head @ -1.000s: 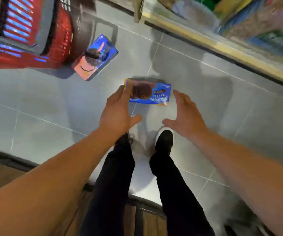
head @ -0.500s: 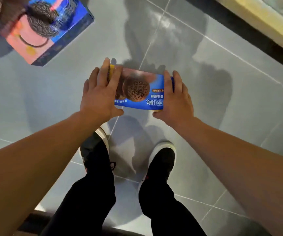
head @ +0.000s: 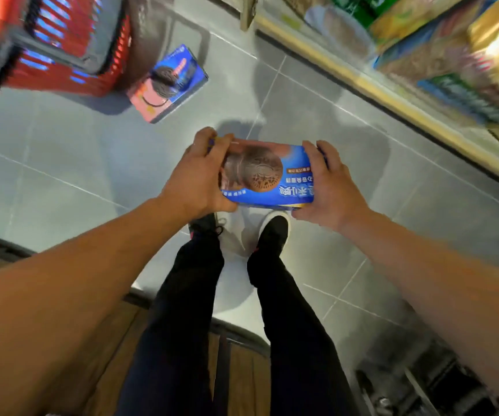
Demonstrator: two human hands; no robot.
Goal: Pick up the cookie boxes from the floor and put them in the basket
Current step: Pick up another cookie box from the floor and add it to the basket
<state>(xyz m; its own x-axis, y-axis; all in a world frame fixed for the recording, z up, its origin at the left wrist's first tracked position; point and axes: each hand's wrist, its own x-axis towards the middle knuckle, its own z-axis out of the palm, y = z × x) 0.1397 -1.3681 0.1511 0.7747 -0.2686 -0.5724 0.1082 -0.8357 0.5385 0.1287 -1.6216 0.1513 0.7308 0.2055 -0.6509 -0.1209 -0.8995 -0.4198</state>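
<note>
Nearest, the person's 2 black shoes stand on the grey tile floor. Above them, the left hand and right hand each clasp 1 end of a blue cookie box, fingers curled over its ends, holding it level and clear of the floor. Farther off, a second cookie box lies on the tiles, just beside the red basket. Stocked shelves run along the right.

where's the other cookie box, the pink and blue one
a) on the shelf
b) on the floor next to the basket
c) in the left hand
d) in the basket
b: the pink and blue box lies on the floor tiles right beside the red basket, outside it.
</note>
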